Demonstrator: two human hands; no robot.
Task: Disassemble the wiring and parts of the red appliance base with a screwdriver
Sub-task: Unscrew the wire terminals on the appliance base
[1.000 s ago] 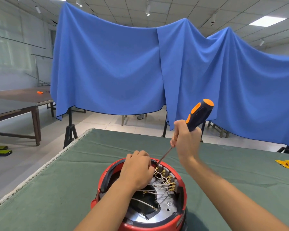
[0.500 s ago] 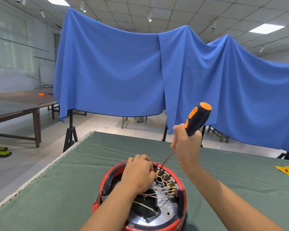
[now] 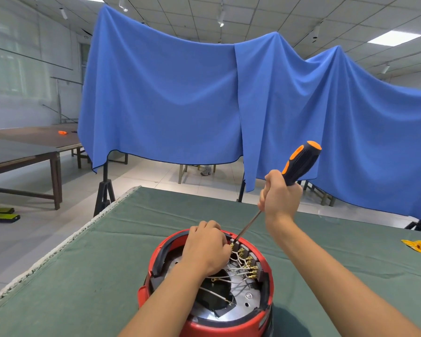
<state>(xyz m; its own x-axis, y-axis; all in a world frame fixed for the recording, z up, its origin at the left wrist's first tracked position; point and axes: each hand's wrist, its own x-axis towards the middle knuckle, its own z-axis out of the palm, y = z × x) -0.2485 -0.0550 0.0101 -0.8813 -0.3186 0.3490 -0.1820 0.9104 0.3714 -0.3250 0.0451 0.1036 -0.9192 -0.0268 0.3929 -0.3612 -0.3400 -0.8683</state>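
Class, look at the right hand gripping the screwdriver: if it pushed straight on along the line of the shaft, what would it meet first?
The right hand drives the screwdriver down and left. Its tip seems already at the topmost brass terminal inside the red appliance base, right by the left hand. Depth is unclear, so contact is not certain.

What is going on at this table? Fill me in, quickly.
A person is taking apart a red appliance base that sits on the green-covered table. The right hand grips a screwdriver with its tip down at the row of brass terminals. The left hand rests inside the base beside the white wires.
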